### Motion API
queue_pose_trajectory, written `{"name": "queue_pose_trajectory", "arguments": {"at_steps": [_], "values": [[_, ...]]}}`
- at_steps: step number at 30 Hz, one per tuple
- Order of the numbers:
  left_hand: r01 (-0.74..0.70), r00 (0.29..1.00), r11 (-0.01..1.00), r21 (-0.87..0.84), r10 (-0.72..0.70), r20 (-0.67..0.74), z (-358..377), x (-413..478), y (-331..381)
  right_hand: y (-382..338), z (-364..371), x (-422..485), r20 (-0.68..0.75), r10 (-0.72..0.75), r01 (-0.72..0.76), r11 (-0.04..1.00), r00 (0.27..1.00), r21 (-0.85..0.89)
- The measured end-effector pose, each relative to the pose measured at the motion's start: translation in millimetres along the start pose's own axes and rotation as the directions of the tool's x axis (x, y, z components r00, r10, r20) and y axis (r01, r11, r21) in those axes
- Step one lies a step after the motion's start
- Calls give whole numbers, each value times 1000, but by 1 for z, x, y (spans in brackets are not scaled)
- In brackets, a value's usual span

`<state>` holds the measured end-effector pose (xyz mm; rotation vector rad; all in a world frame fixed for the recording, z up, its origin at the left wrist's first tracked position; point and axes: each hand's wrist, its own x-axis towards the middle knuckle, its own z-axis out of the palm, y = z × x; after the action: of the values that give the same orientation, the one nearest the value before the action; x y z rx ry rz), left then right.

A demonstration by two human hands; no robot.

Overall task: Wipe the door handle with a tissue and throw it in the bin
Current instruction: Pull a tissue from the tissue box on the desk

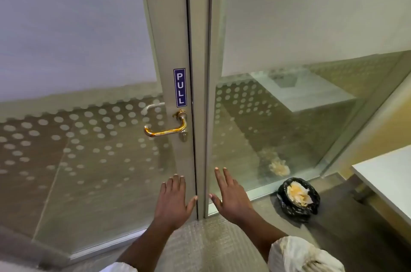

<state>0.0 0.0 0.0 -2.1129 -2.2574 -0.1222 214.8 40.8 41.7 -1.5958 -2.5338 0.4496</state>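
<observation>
A shiny metal door handle juts left from the pale door frame, just under a blue PULL sticker. Well below it, my left hand and my right hand are held out flat, palms down, fingers spread, nothing in either. On the floor at the right stands a small bin lined with a black bag, with crumpled tissue lying in it. No tissue is in my hands.
The glass door and the fixed glass panel carry frosted film and dot patterns. A white table edge reaches in at the right, close to the bin. Carpet lies underfoot.
</observation>
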Motion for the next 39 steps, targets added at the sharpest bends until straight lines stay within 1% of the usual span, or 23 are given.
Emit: {"name": "queue_pose_trajectory", "arguments": {"at_steps": [1,2,5,13,22,29,32,39], "values": [[-23,1000,1000,-8,23,11,3,2,3,2,1,-2,12,23,-23,1000,1000,16],[-41,997,999,-25,42,58,-2,3,7,3,3,-4,2,52,-52,998,999,27],[-127,992,991,-35,127,-6,2,7,21,13,9,-13,14,93,-94,995,996,40],[-280,960,957,-74,281,3,15,11,72,49,16,-46,40,190,-193,976,981,96],[-351,931,931,-100,359,68,16,16,142,106,1,-81,-19,281,-274,948,960,162],[-429,894,897,-108,439,93,15,15,231,172,-16,-125,-26,347,-337,923,937,185],[-451,882,886,-105,461,101,15,15,269,203,-22,-143,-26,384,-374,911,923,175],[-534,828,834,-138,549,115,15,13,377,285,-46,-201,-50,474,-464,875,879,137]]}}
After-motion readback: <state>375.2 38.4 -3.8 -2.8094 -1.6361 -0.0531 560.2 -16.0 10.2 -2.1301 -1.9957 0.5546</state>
